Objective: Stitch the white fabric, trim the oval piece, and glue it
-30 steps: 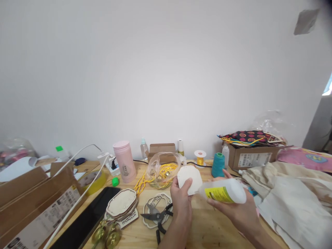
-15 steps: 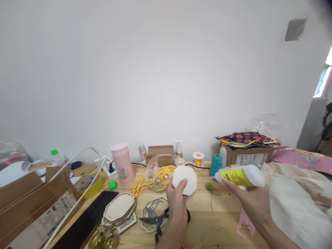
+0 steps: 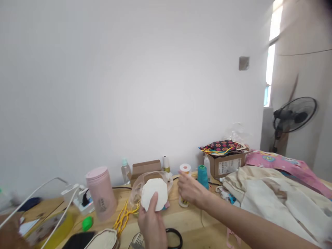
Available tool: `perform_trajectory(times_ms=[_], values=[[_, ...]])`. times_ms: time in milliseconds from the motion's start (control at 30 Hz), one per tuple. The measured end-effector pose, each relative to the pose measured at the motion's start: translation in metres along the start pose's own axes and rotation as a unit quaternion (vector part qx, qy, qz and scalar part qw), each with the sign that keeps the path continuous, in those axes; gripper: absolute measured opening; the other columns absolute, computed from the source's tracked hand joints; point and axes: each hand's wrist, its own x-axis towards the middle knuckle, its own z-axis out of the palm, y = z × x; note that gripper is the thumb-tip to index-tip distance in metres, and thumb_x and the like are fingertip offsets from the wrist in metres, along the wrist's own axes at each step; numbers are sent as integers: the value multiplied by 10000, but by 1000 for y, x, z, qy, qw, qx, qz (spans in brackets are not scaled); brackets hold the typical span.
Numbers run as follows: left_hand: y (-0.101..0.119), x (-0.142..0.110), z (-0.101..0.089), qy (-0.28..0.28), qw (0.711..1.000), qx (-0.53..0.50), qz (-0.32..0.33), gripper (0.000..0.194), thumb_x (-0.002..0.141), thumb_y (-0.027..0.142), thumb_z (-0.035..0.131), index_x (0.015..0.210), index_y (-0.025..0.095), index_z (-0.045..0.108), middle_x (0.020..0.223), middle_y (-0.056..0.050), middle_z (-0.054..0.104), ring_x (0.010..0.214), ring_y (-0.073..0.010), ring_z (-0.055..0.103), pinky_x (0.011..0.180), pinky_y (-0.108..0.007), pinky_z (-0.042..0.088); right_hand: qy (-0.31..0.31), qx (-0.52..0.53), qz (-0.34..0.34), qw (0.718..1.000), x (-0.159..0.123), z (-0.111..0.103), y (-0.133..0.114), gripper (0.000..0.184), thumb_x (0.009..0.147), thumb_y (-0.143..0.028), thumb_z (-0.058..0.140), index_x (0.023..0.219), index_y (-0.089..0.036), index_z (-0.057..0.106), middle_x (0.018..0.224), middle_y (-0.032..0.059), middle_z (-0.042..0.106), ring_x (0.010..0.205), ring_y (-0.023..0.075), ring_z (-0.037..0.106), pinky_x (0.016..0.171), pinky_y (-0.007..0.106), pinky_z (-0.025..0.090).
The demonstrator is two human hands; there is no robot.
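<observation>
My left hand (image 3: 153, 226) pinches a flat white plaque with scalloped corners (image 3: 155, 194), thumb on its near face. My right hand (image 3: 190, 188) reaches across above the table with its fingers curled. Under the fingers shows the rounded white and yellow end of a squeeze bottle (image 3: 183, 204); the rest is hidden. Just behind the right hand stands a white-flanged spool (image 3: 185, 168), and beside it a teal thread cone (image 3: 202, 176). A clear plastic bag (image 3: 136, 190) and yellow cords (image 3: 123, 219) lie behind and left of the plaque.
A pink tumbler (image 3: 101, 193), a power strip (image 3: 84, 204) and a green cap (image 3: 87, 224) are on the left. An open cardboard box (image 3: 228, 166) and cream cloth (image 3: 259, 193) fill the right. A fan (image 3: 295, 116) stands beyond.
The view has swung to the right and up. My right hand has brought the squeeze bottle left, in front of the spool. My left hand keeps its hold on the plaque.
</observation>
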Motion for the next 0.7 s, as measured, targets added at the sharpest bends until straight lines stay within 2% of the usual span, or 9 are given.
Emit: perform_trajectory(times_ms=[133, 233, 367, 467, 533, 600, 667, 700], values=[[6, 3, -1, 13, 1000, 3, -25, 229, 670, 170, 641, 887, 232, 603, 995, 3, 636, 926, -157, 583, 664, -193, 529, 3, -22, -70, 997, 23, 24, -14, 152, 557, -294, 738, 498, -246, 607, 674, -12, 666, 839, 198, 555, 1039, 352, 238], [6, 10, -2, 34, 999, 9, -36, 214, 673, 169, 636, 869, 238, 589, 1045, 11, 624, 1084, -187, 512, 861, -273, 478, 12, -24, -115, 993, 27, 30, -19, 167, 587, -356, 710, 495, -255, 615, 671, -9, 666, 886, 200, 552, 1048, 357, 224], [3, 16, -4, 55, 997, 20, -42, 186, 685, 179, 618, 856, 227, 563, 1120, -8, 591, 1172, -219, 439, 975, -364, 373, 11, -22, -140, 990, 24, 25, -22, 176, 612, -381, 696, 509, -252, 635, 636, 3, 657, 885, 205, 558, 1046, 369, 223], [2, 21, -8, 54, 997, 62, -10, 143, 678, 174, 609, 805, 225, 566, 1097, -27, 603, 1183, -243, 426, 956, -381, 397, 16, -24, -143, 989, 21, 7, -20, 133, 636, -340, 687, 620, -208, 673, 738, 30, 676, 931, 224, 545, 1056, 379, 208], [1, 26, -11, 50, 994, 97, 13, 139, 643, 148, 626, 750, 222, 579, 1053, -34, 622, 1200, -257, 403, 930, -366, 432, 34, -14, -116, 993, 13, -9, -21, 171, 706, -301, 629, 763, -148, 678, 881, 74, 670, 997, 248, 516, 1053, 406, 206], [1, 28, -12, 42, 992, 118, 20, 148, 623, 142, 638, 732, 229, 588, 1012, -31, 635, 1196, -265, 406, 900, -358, 461, 70, 38, -43, 996, -3, -23, -29, 172, 782, -276, 550, 815, -142, 651, 887, 70, 661, 977, 235, 527, 1026, 411, 258], [0, 24, -12, 32, 991, 132, 18, 177, 607, 157, 658, 748, 243, 595, 965, -27, 645, 1174, -278, 431, 860, -360, 492, 117, 118, 30, 986, -31, -32, -44, 164, 821, -250, 513, 697, -212, 614, 686, -12, 644, 803, 178, 576, 964, 386, 356], [-1, 19, -13, 24, 990, 138, 11, 212, 594, 163, 676, 770, 251, 599, 941, -27, 647, 1161, -285, 444, 835, -361, 507, 151, 167, 82, 971, -50, -35, -54, 191, 837, -257, 498, 679, -236, 602, 613, -42, 620, 725, 142, 580, 918, 315, 408]])
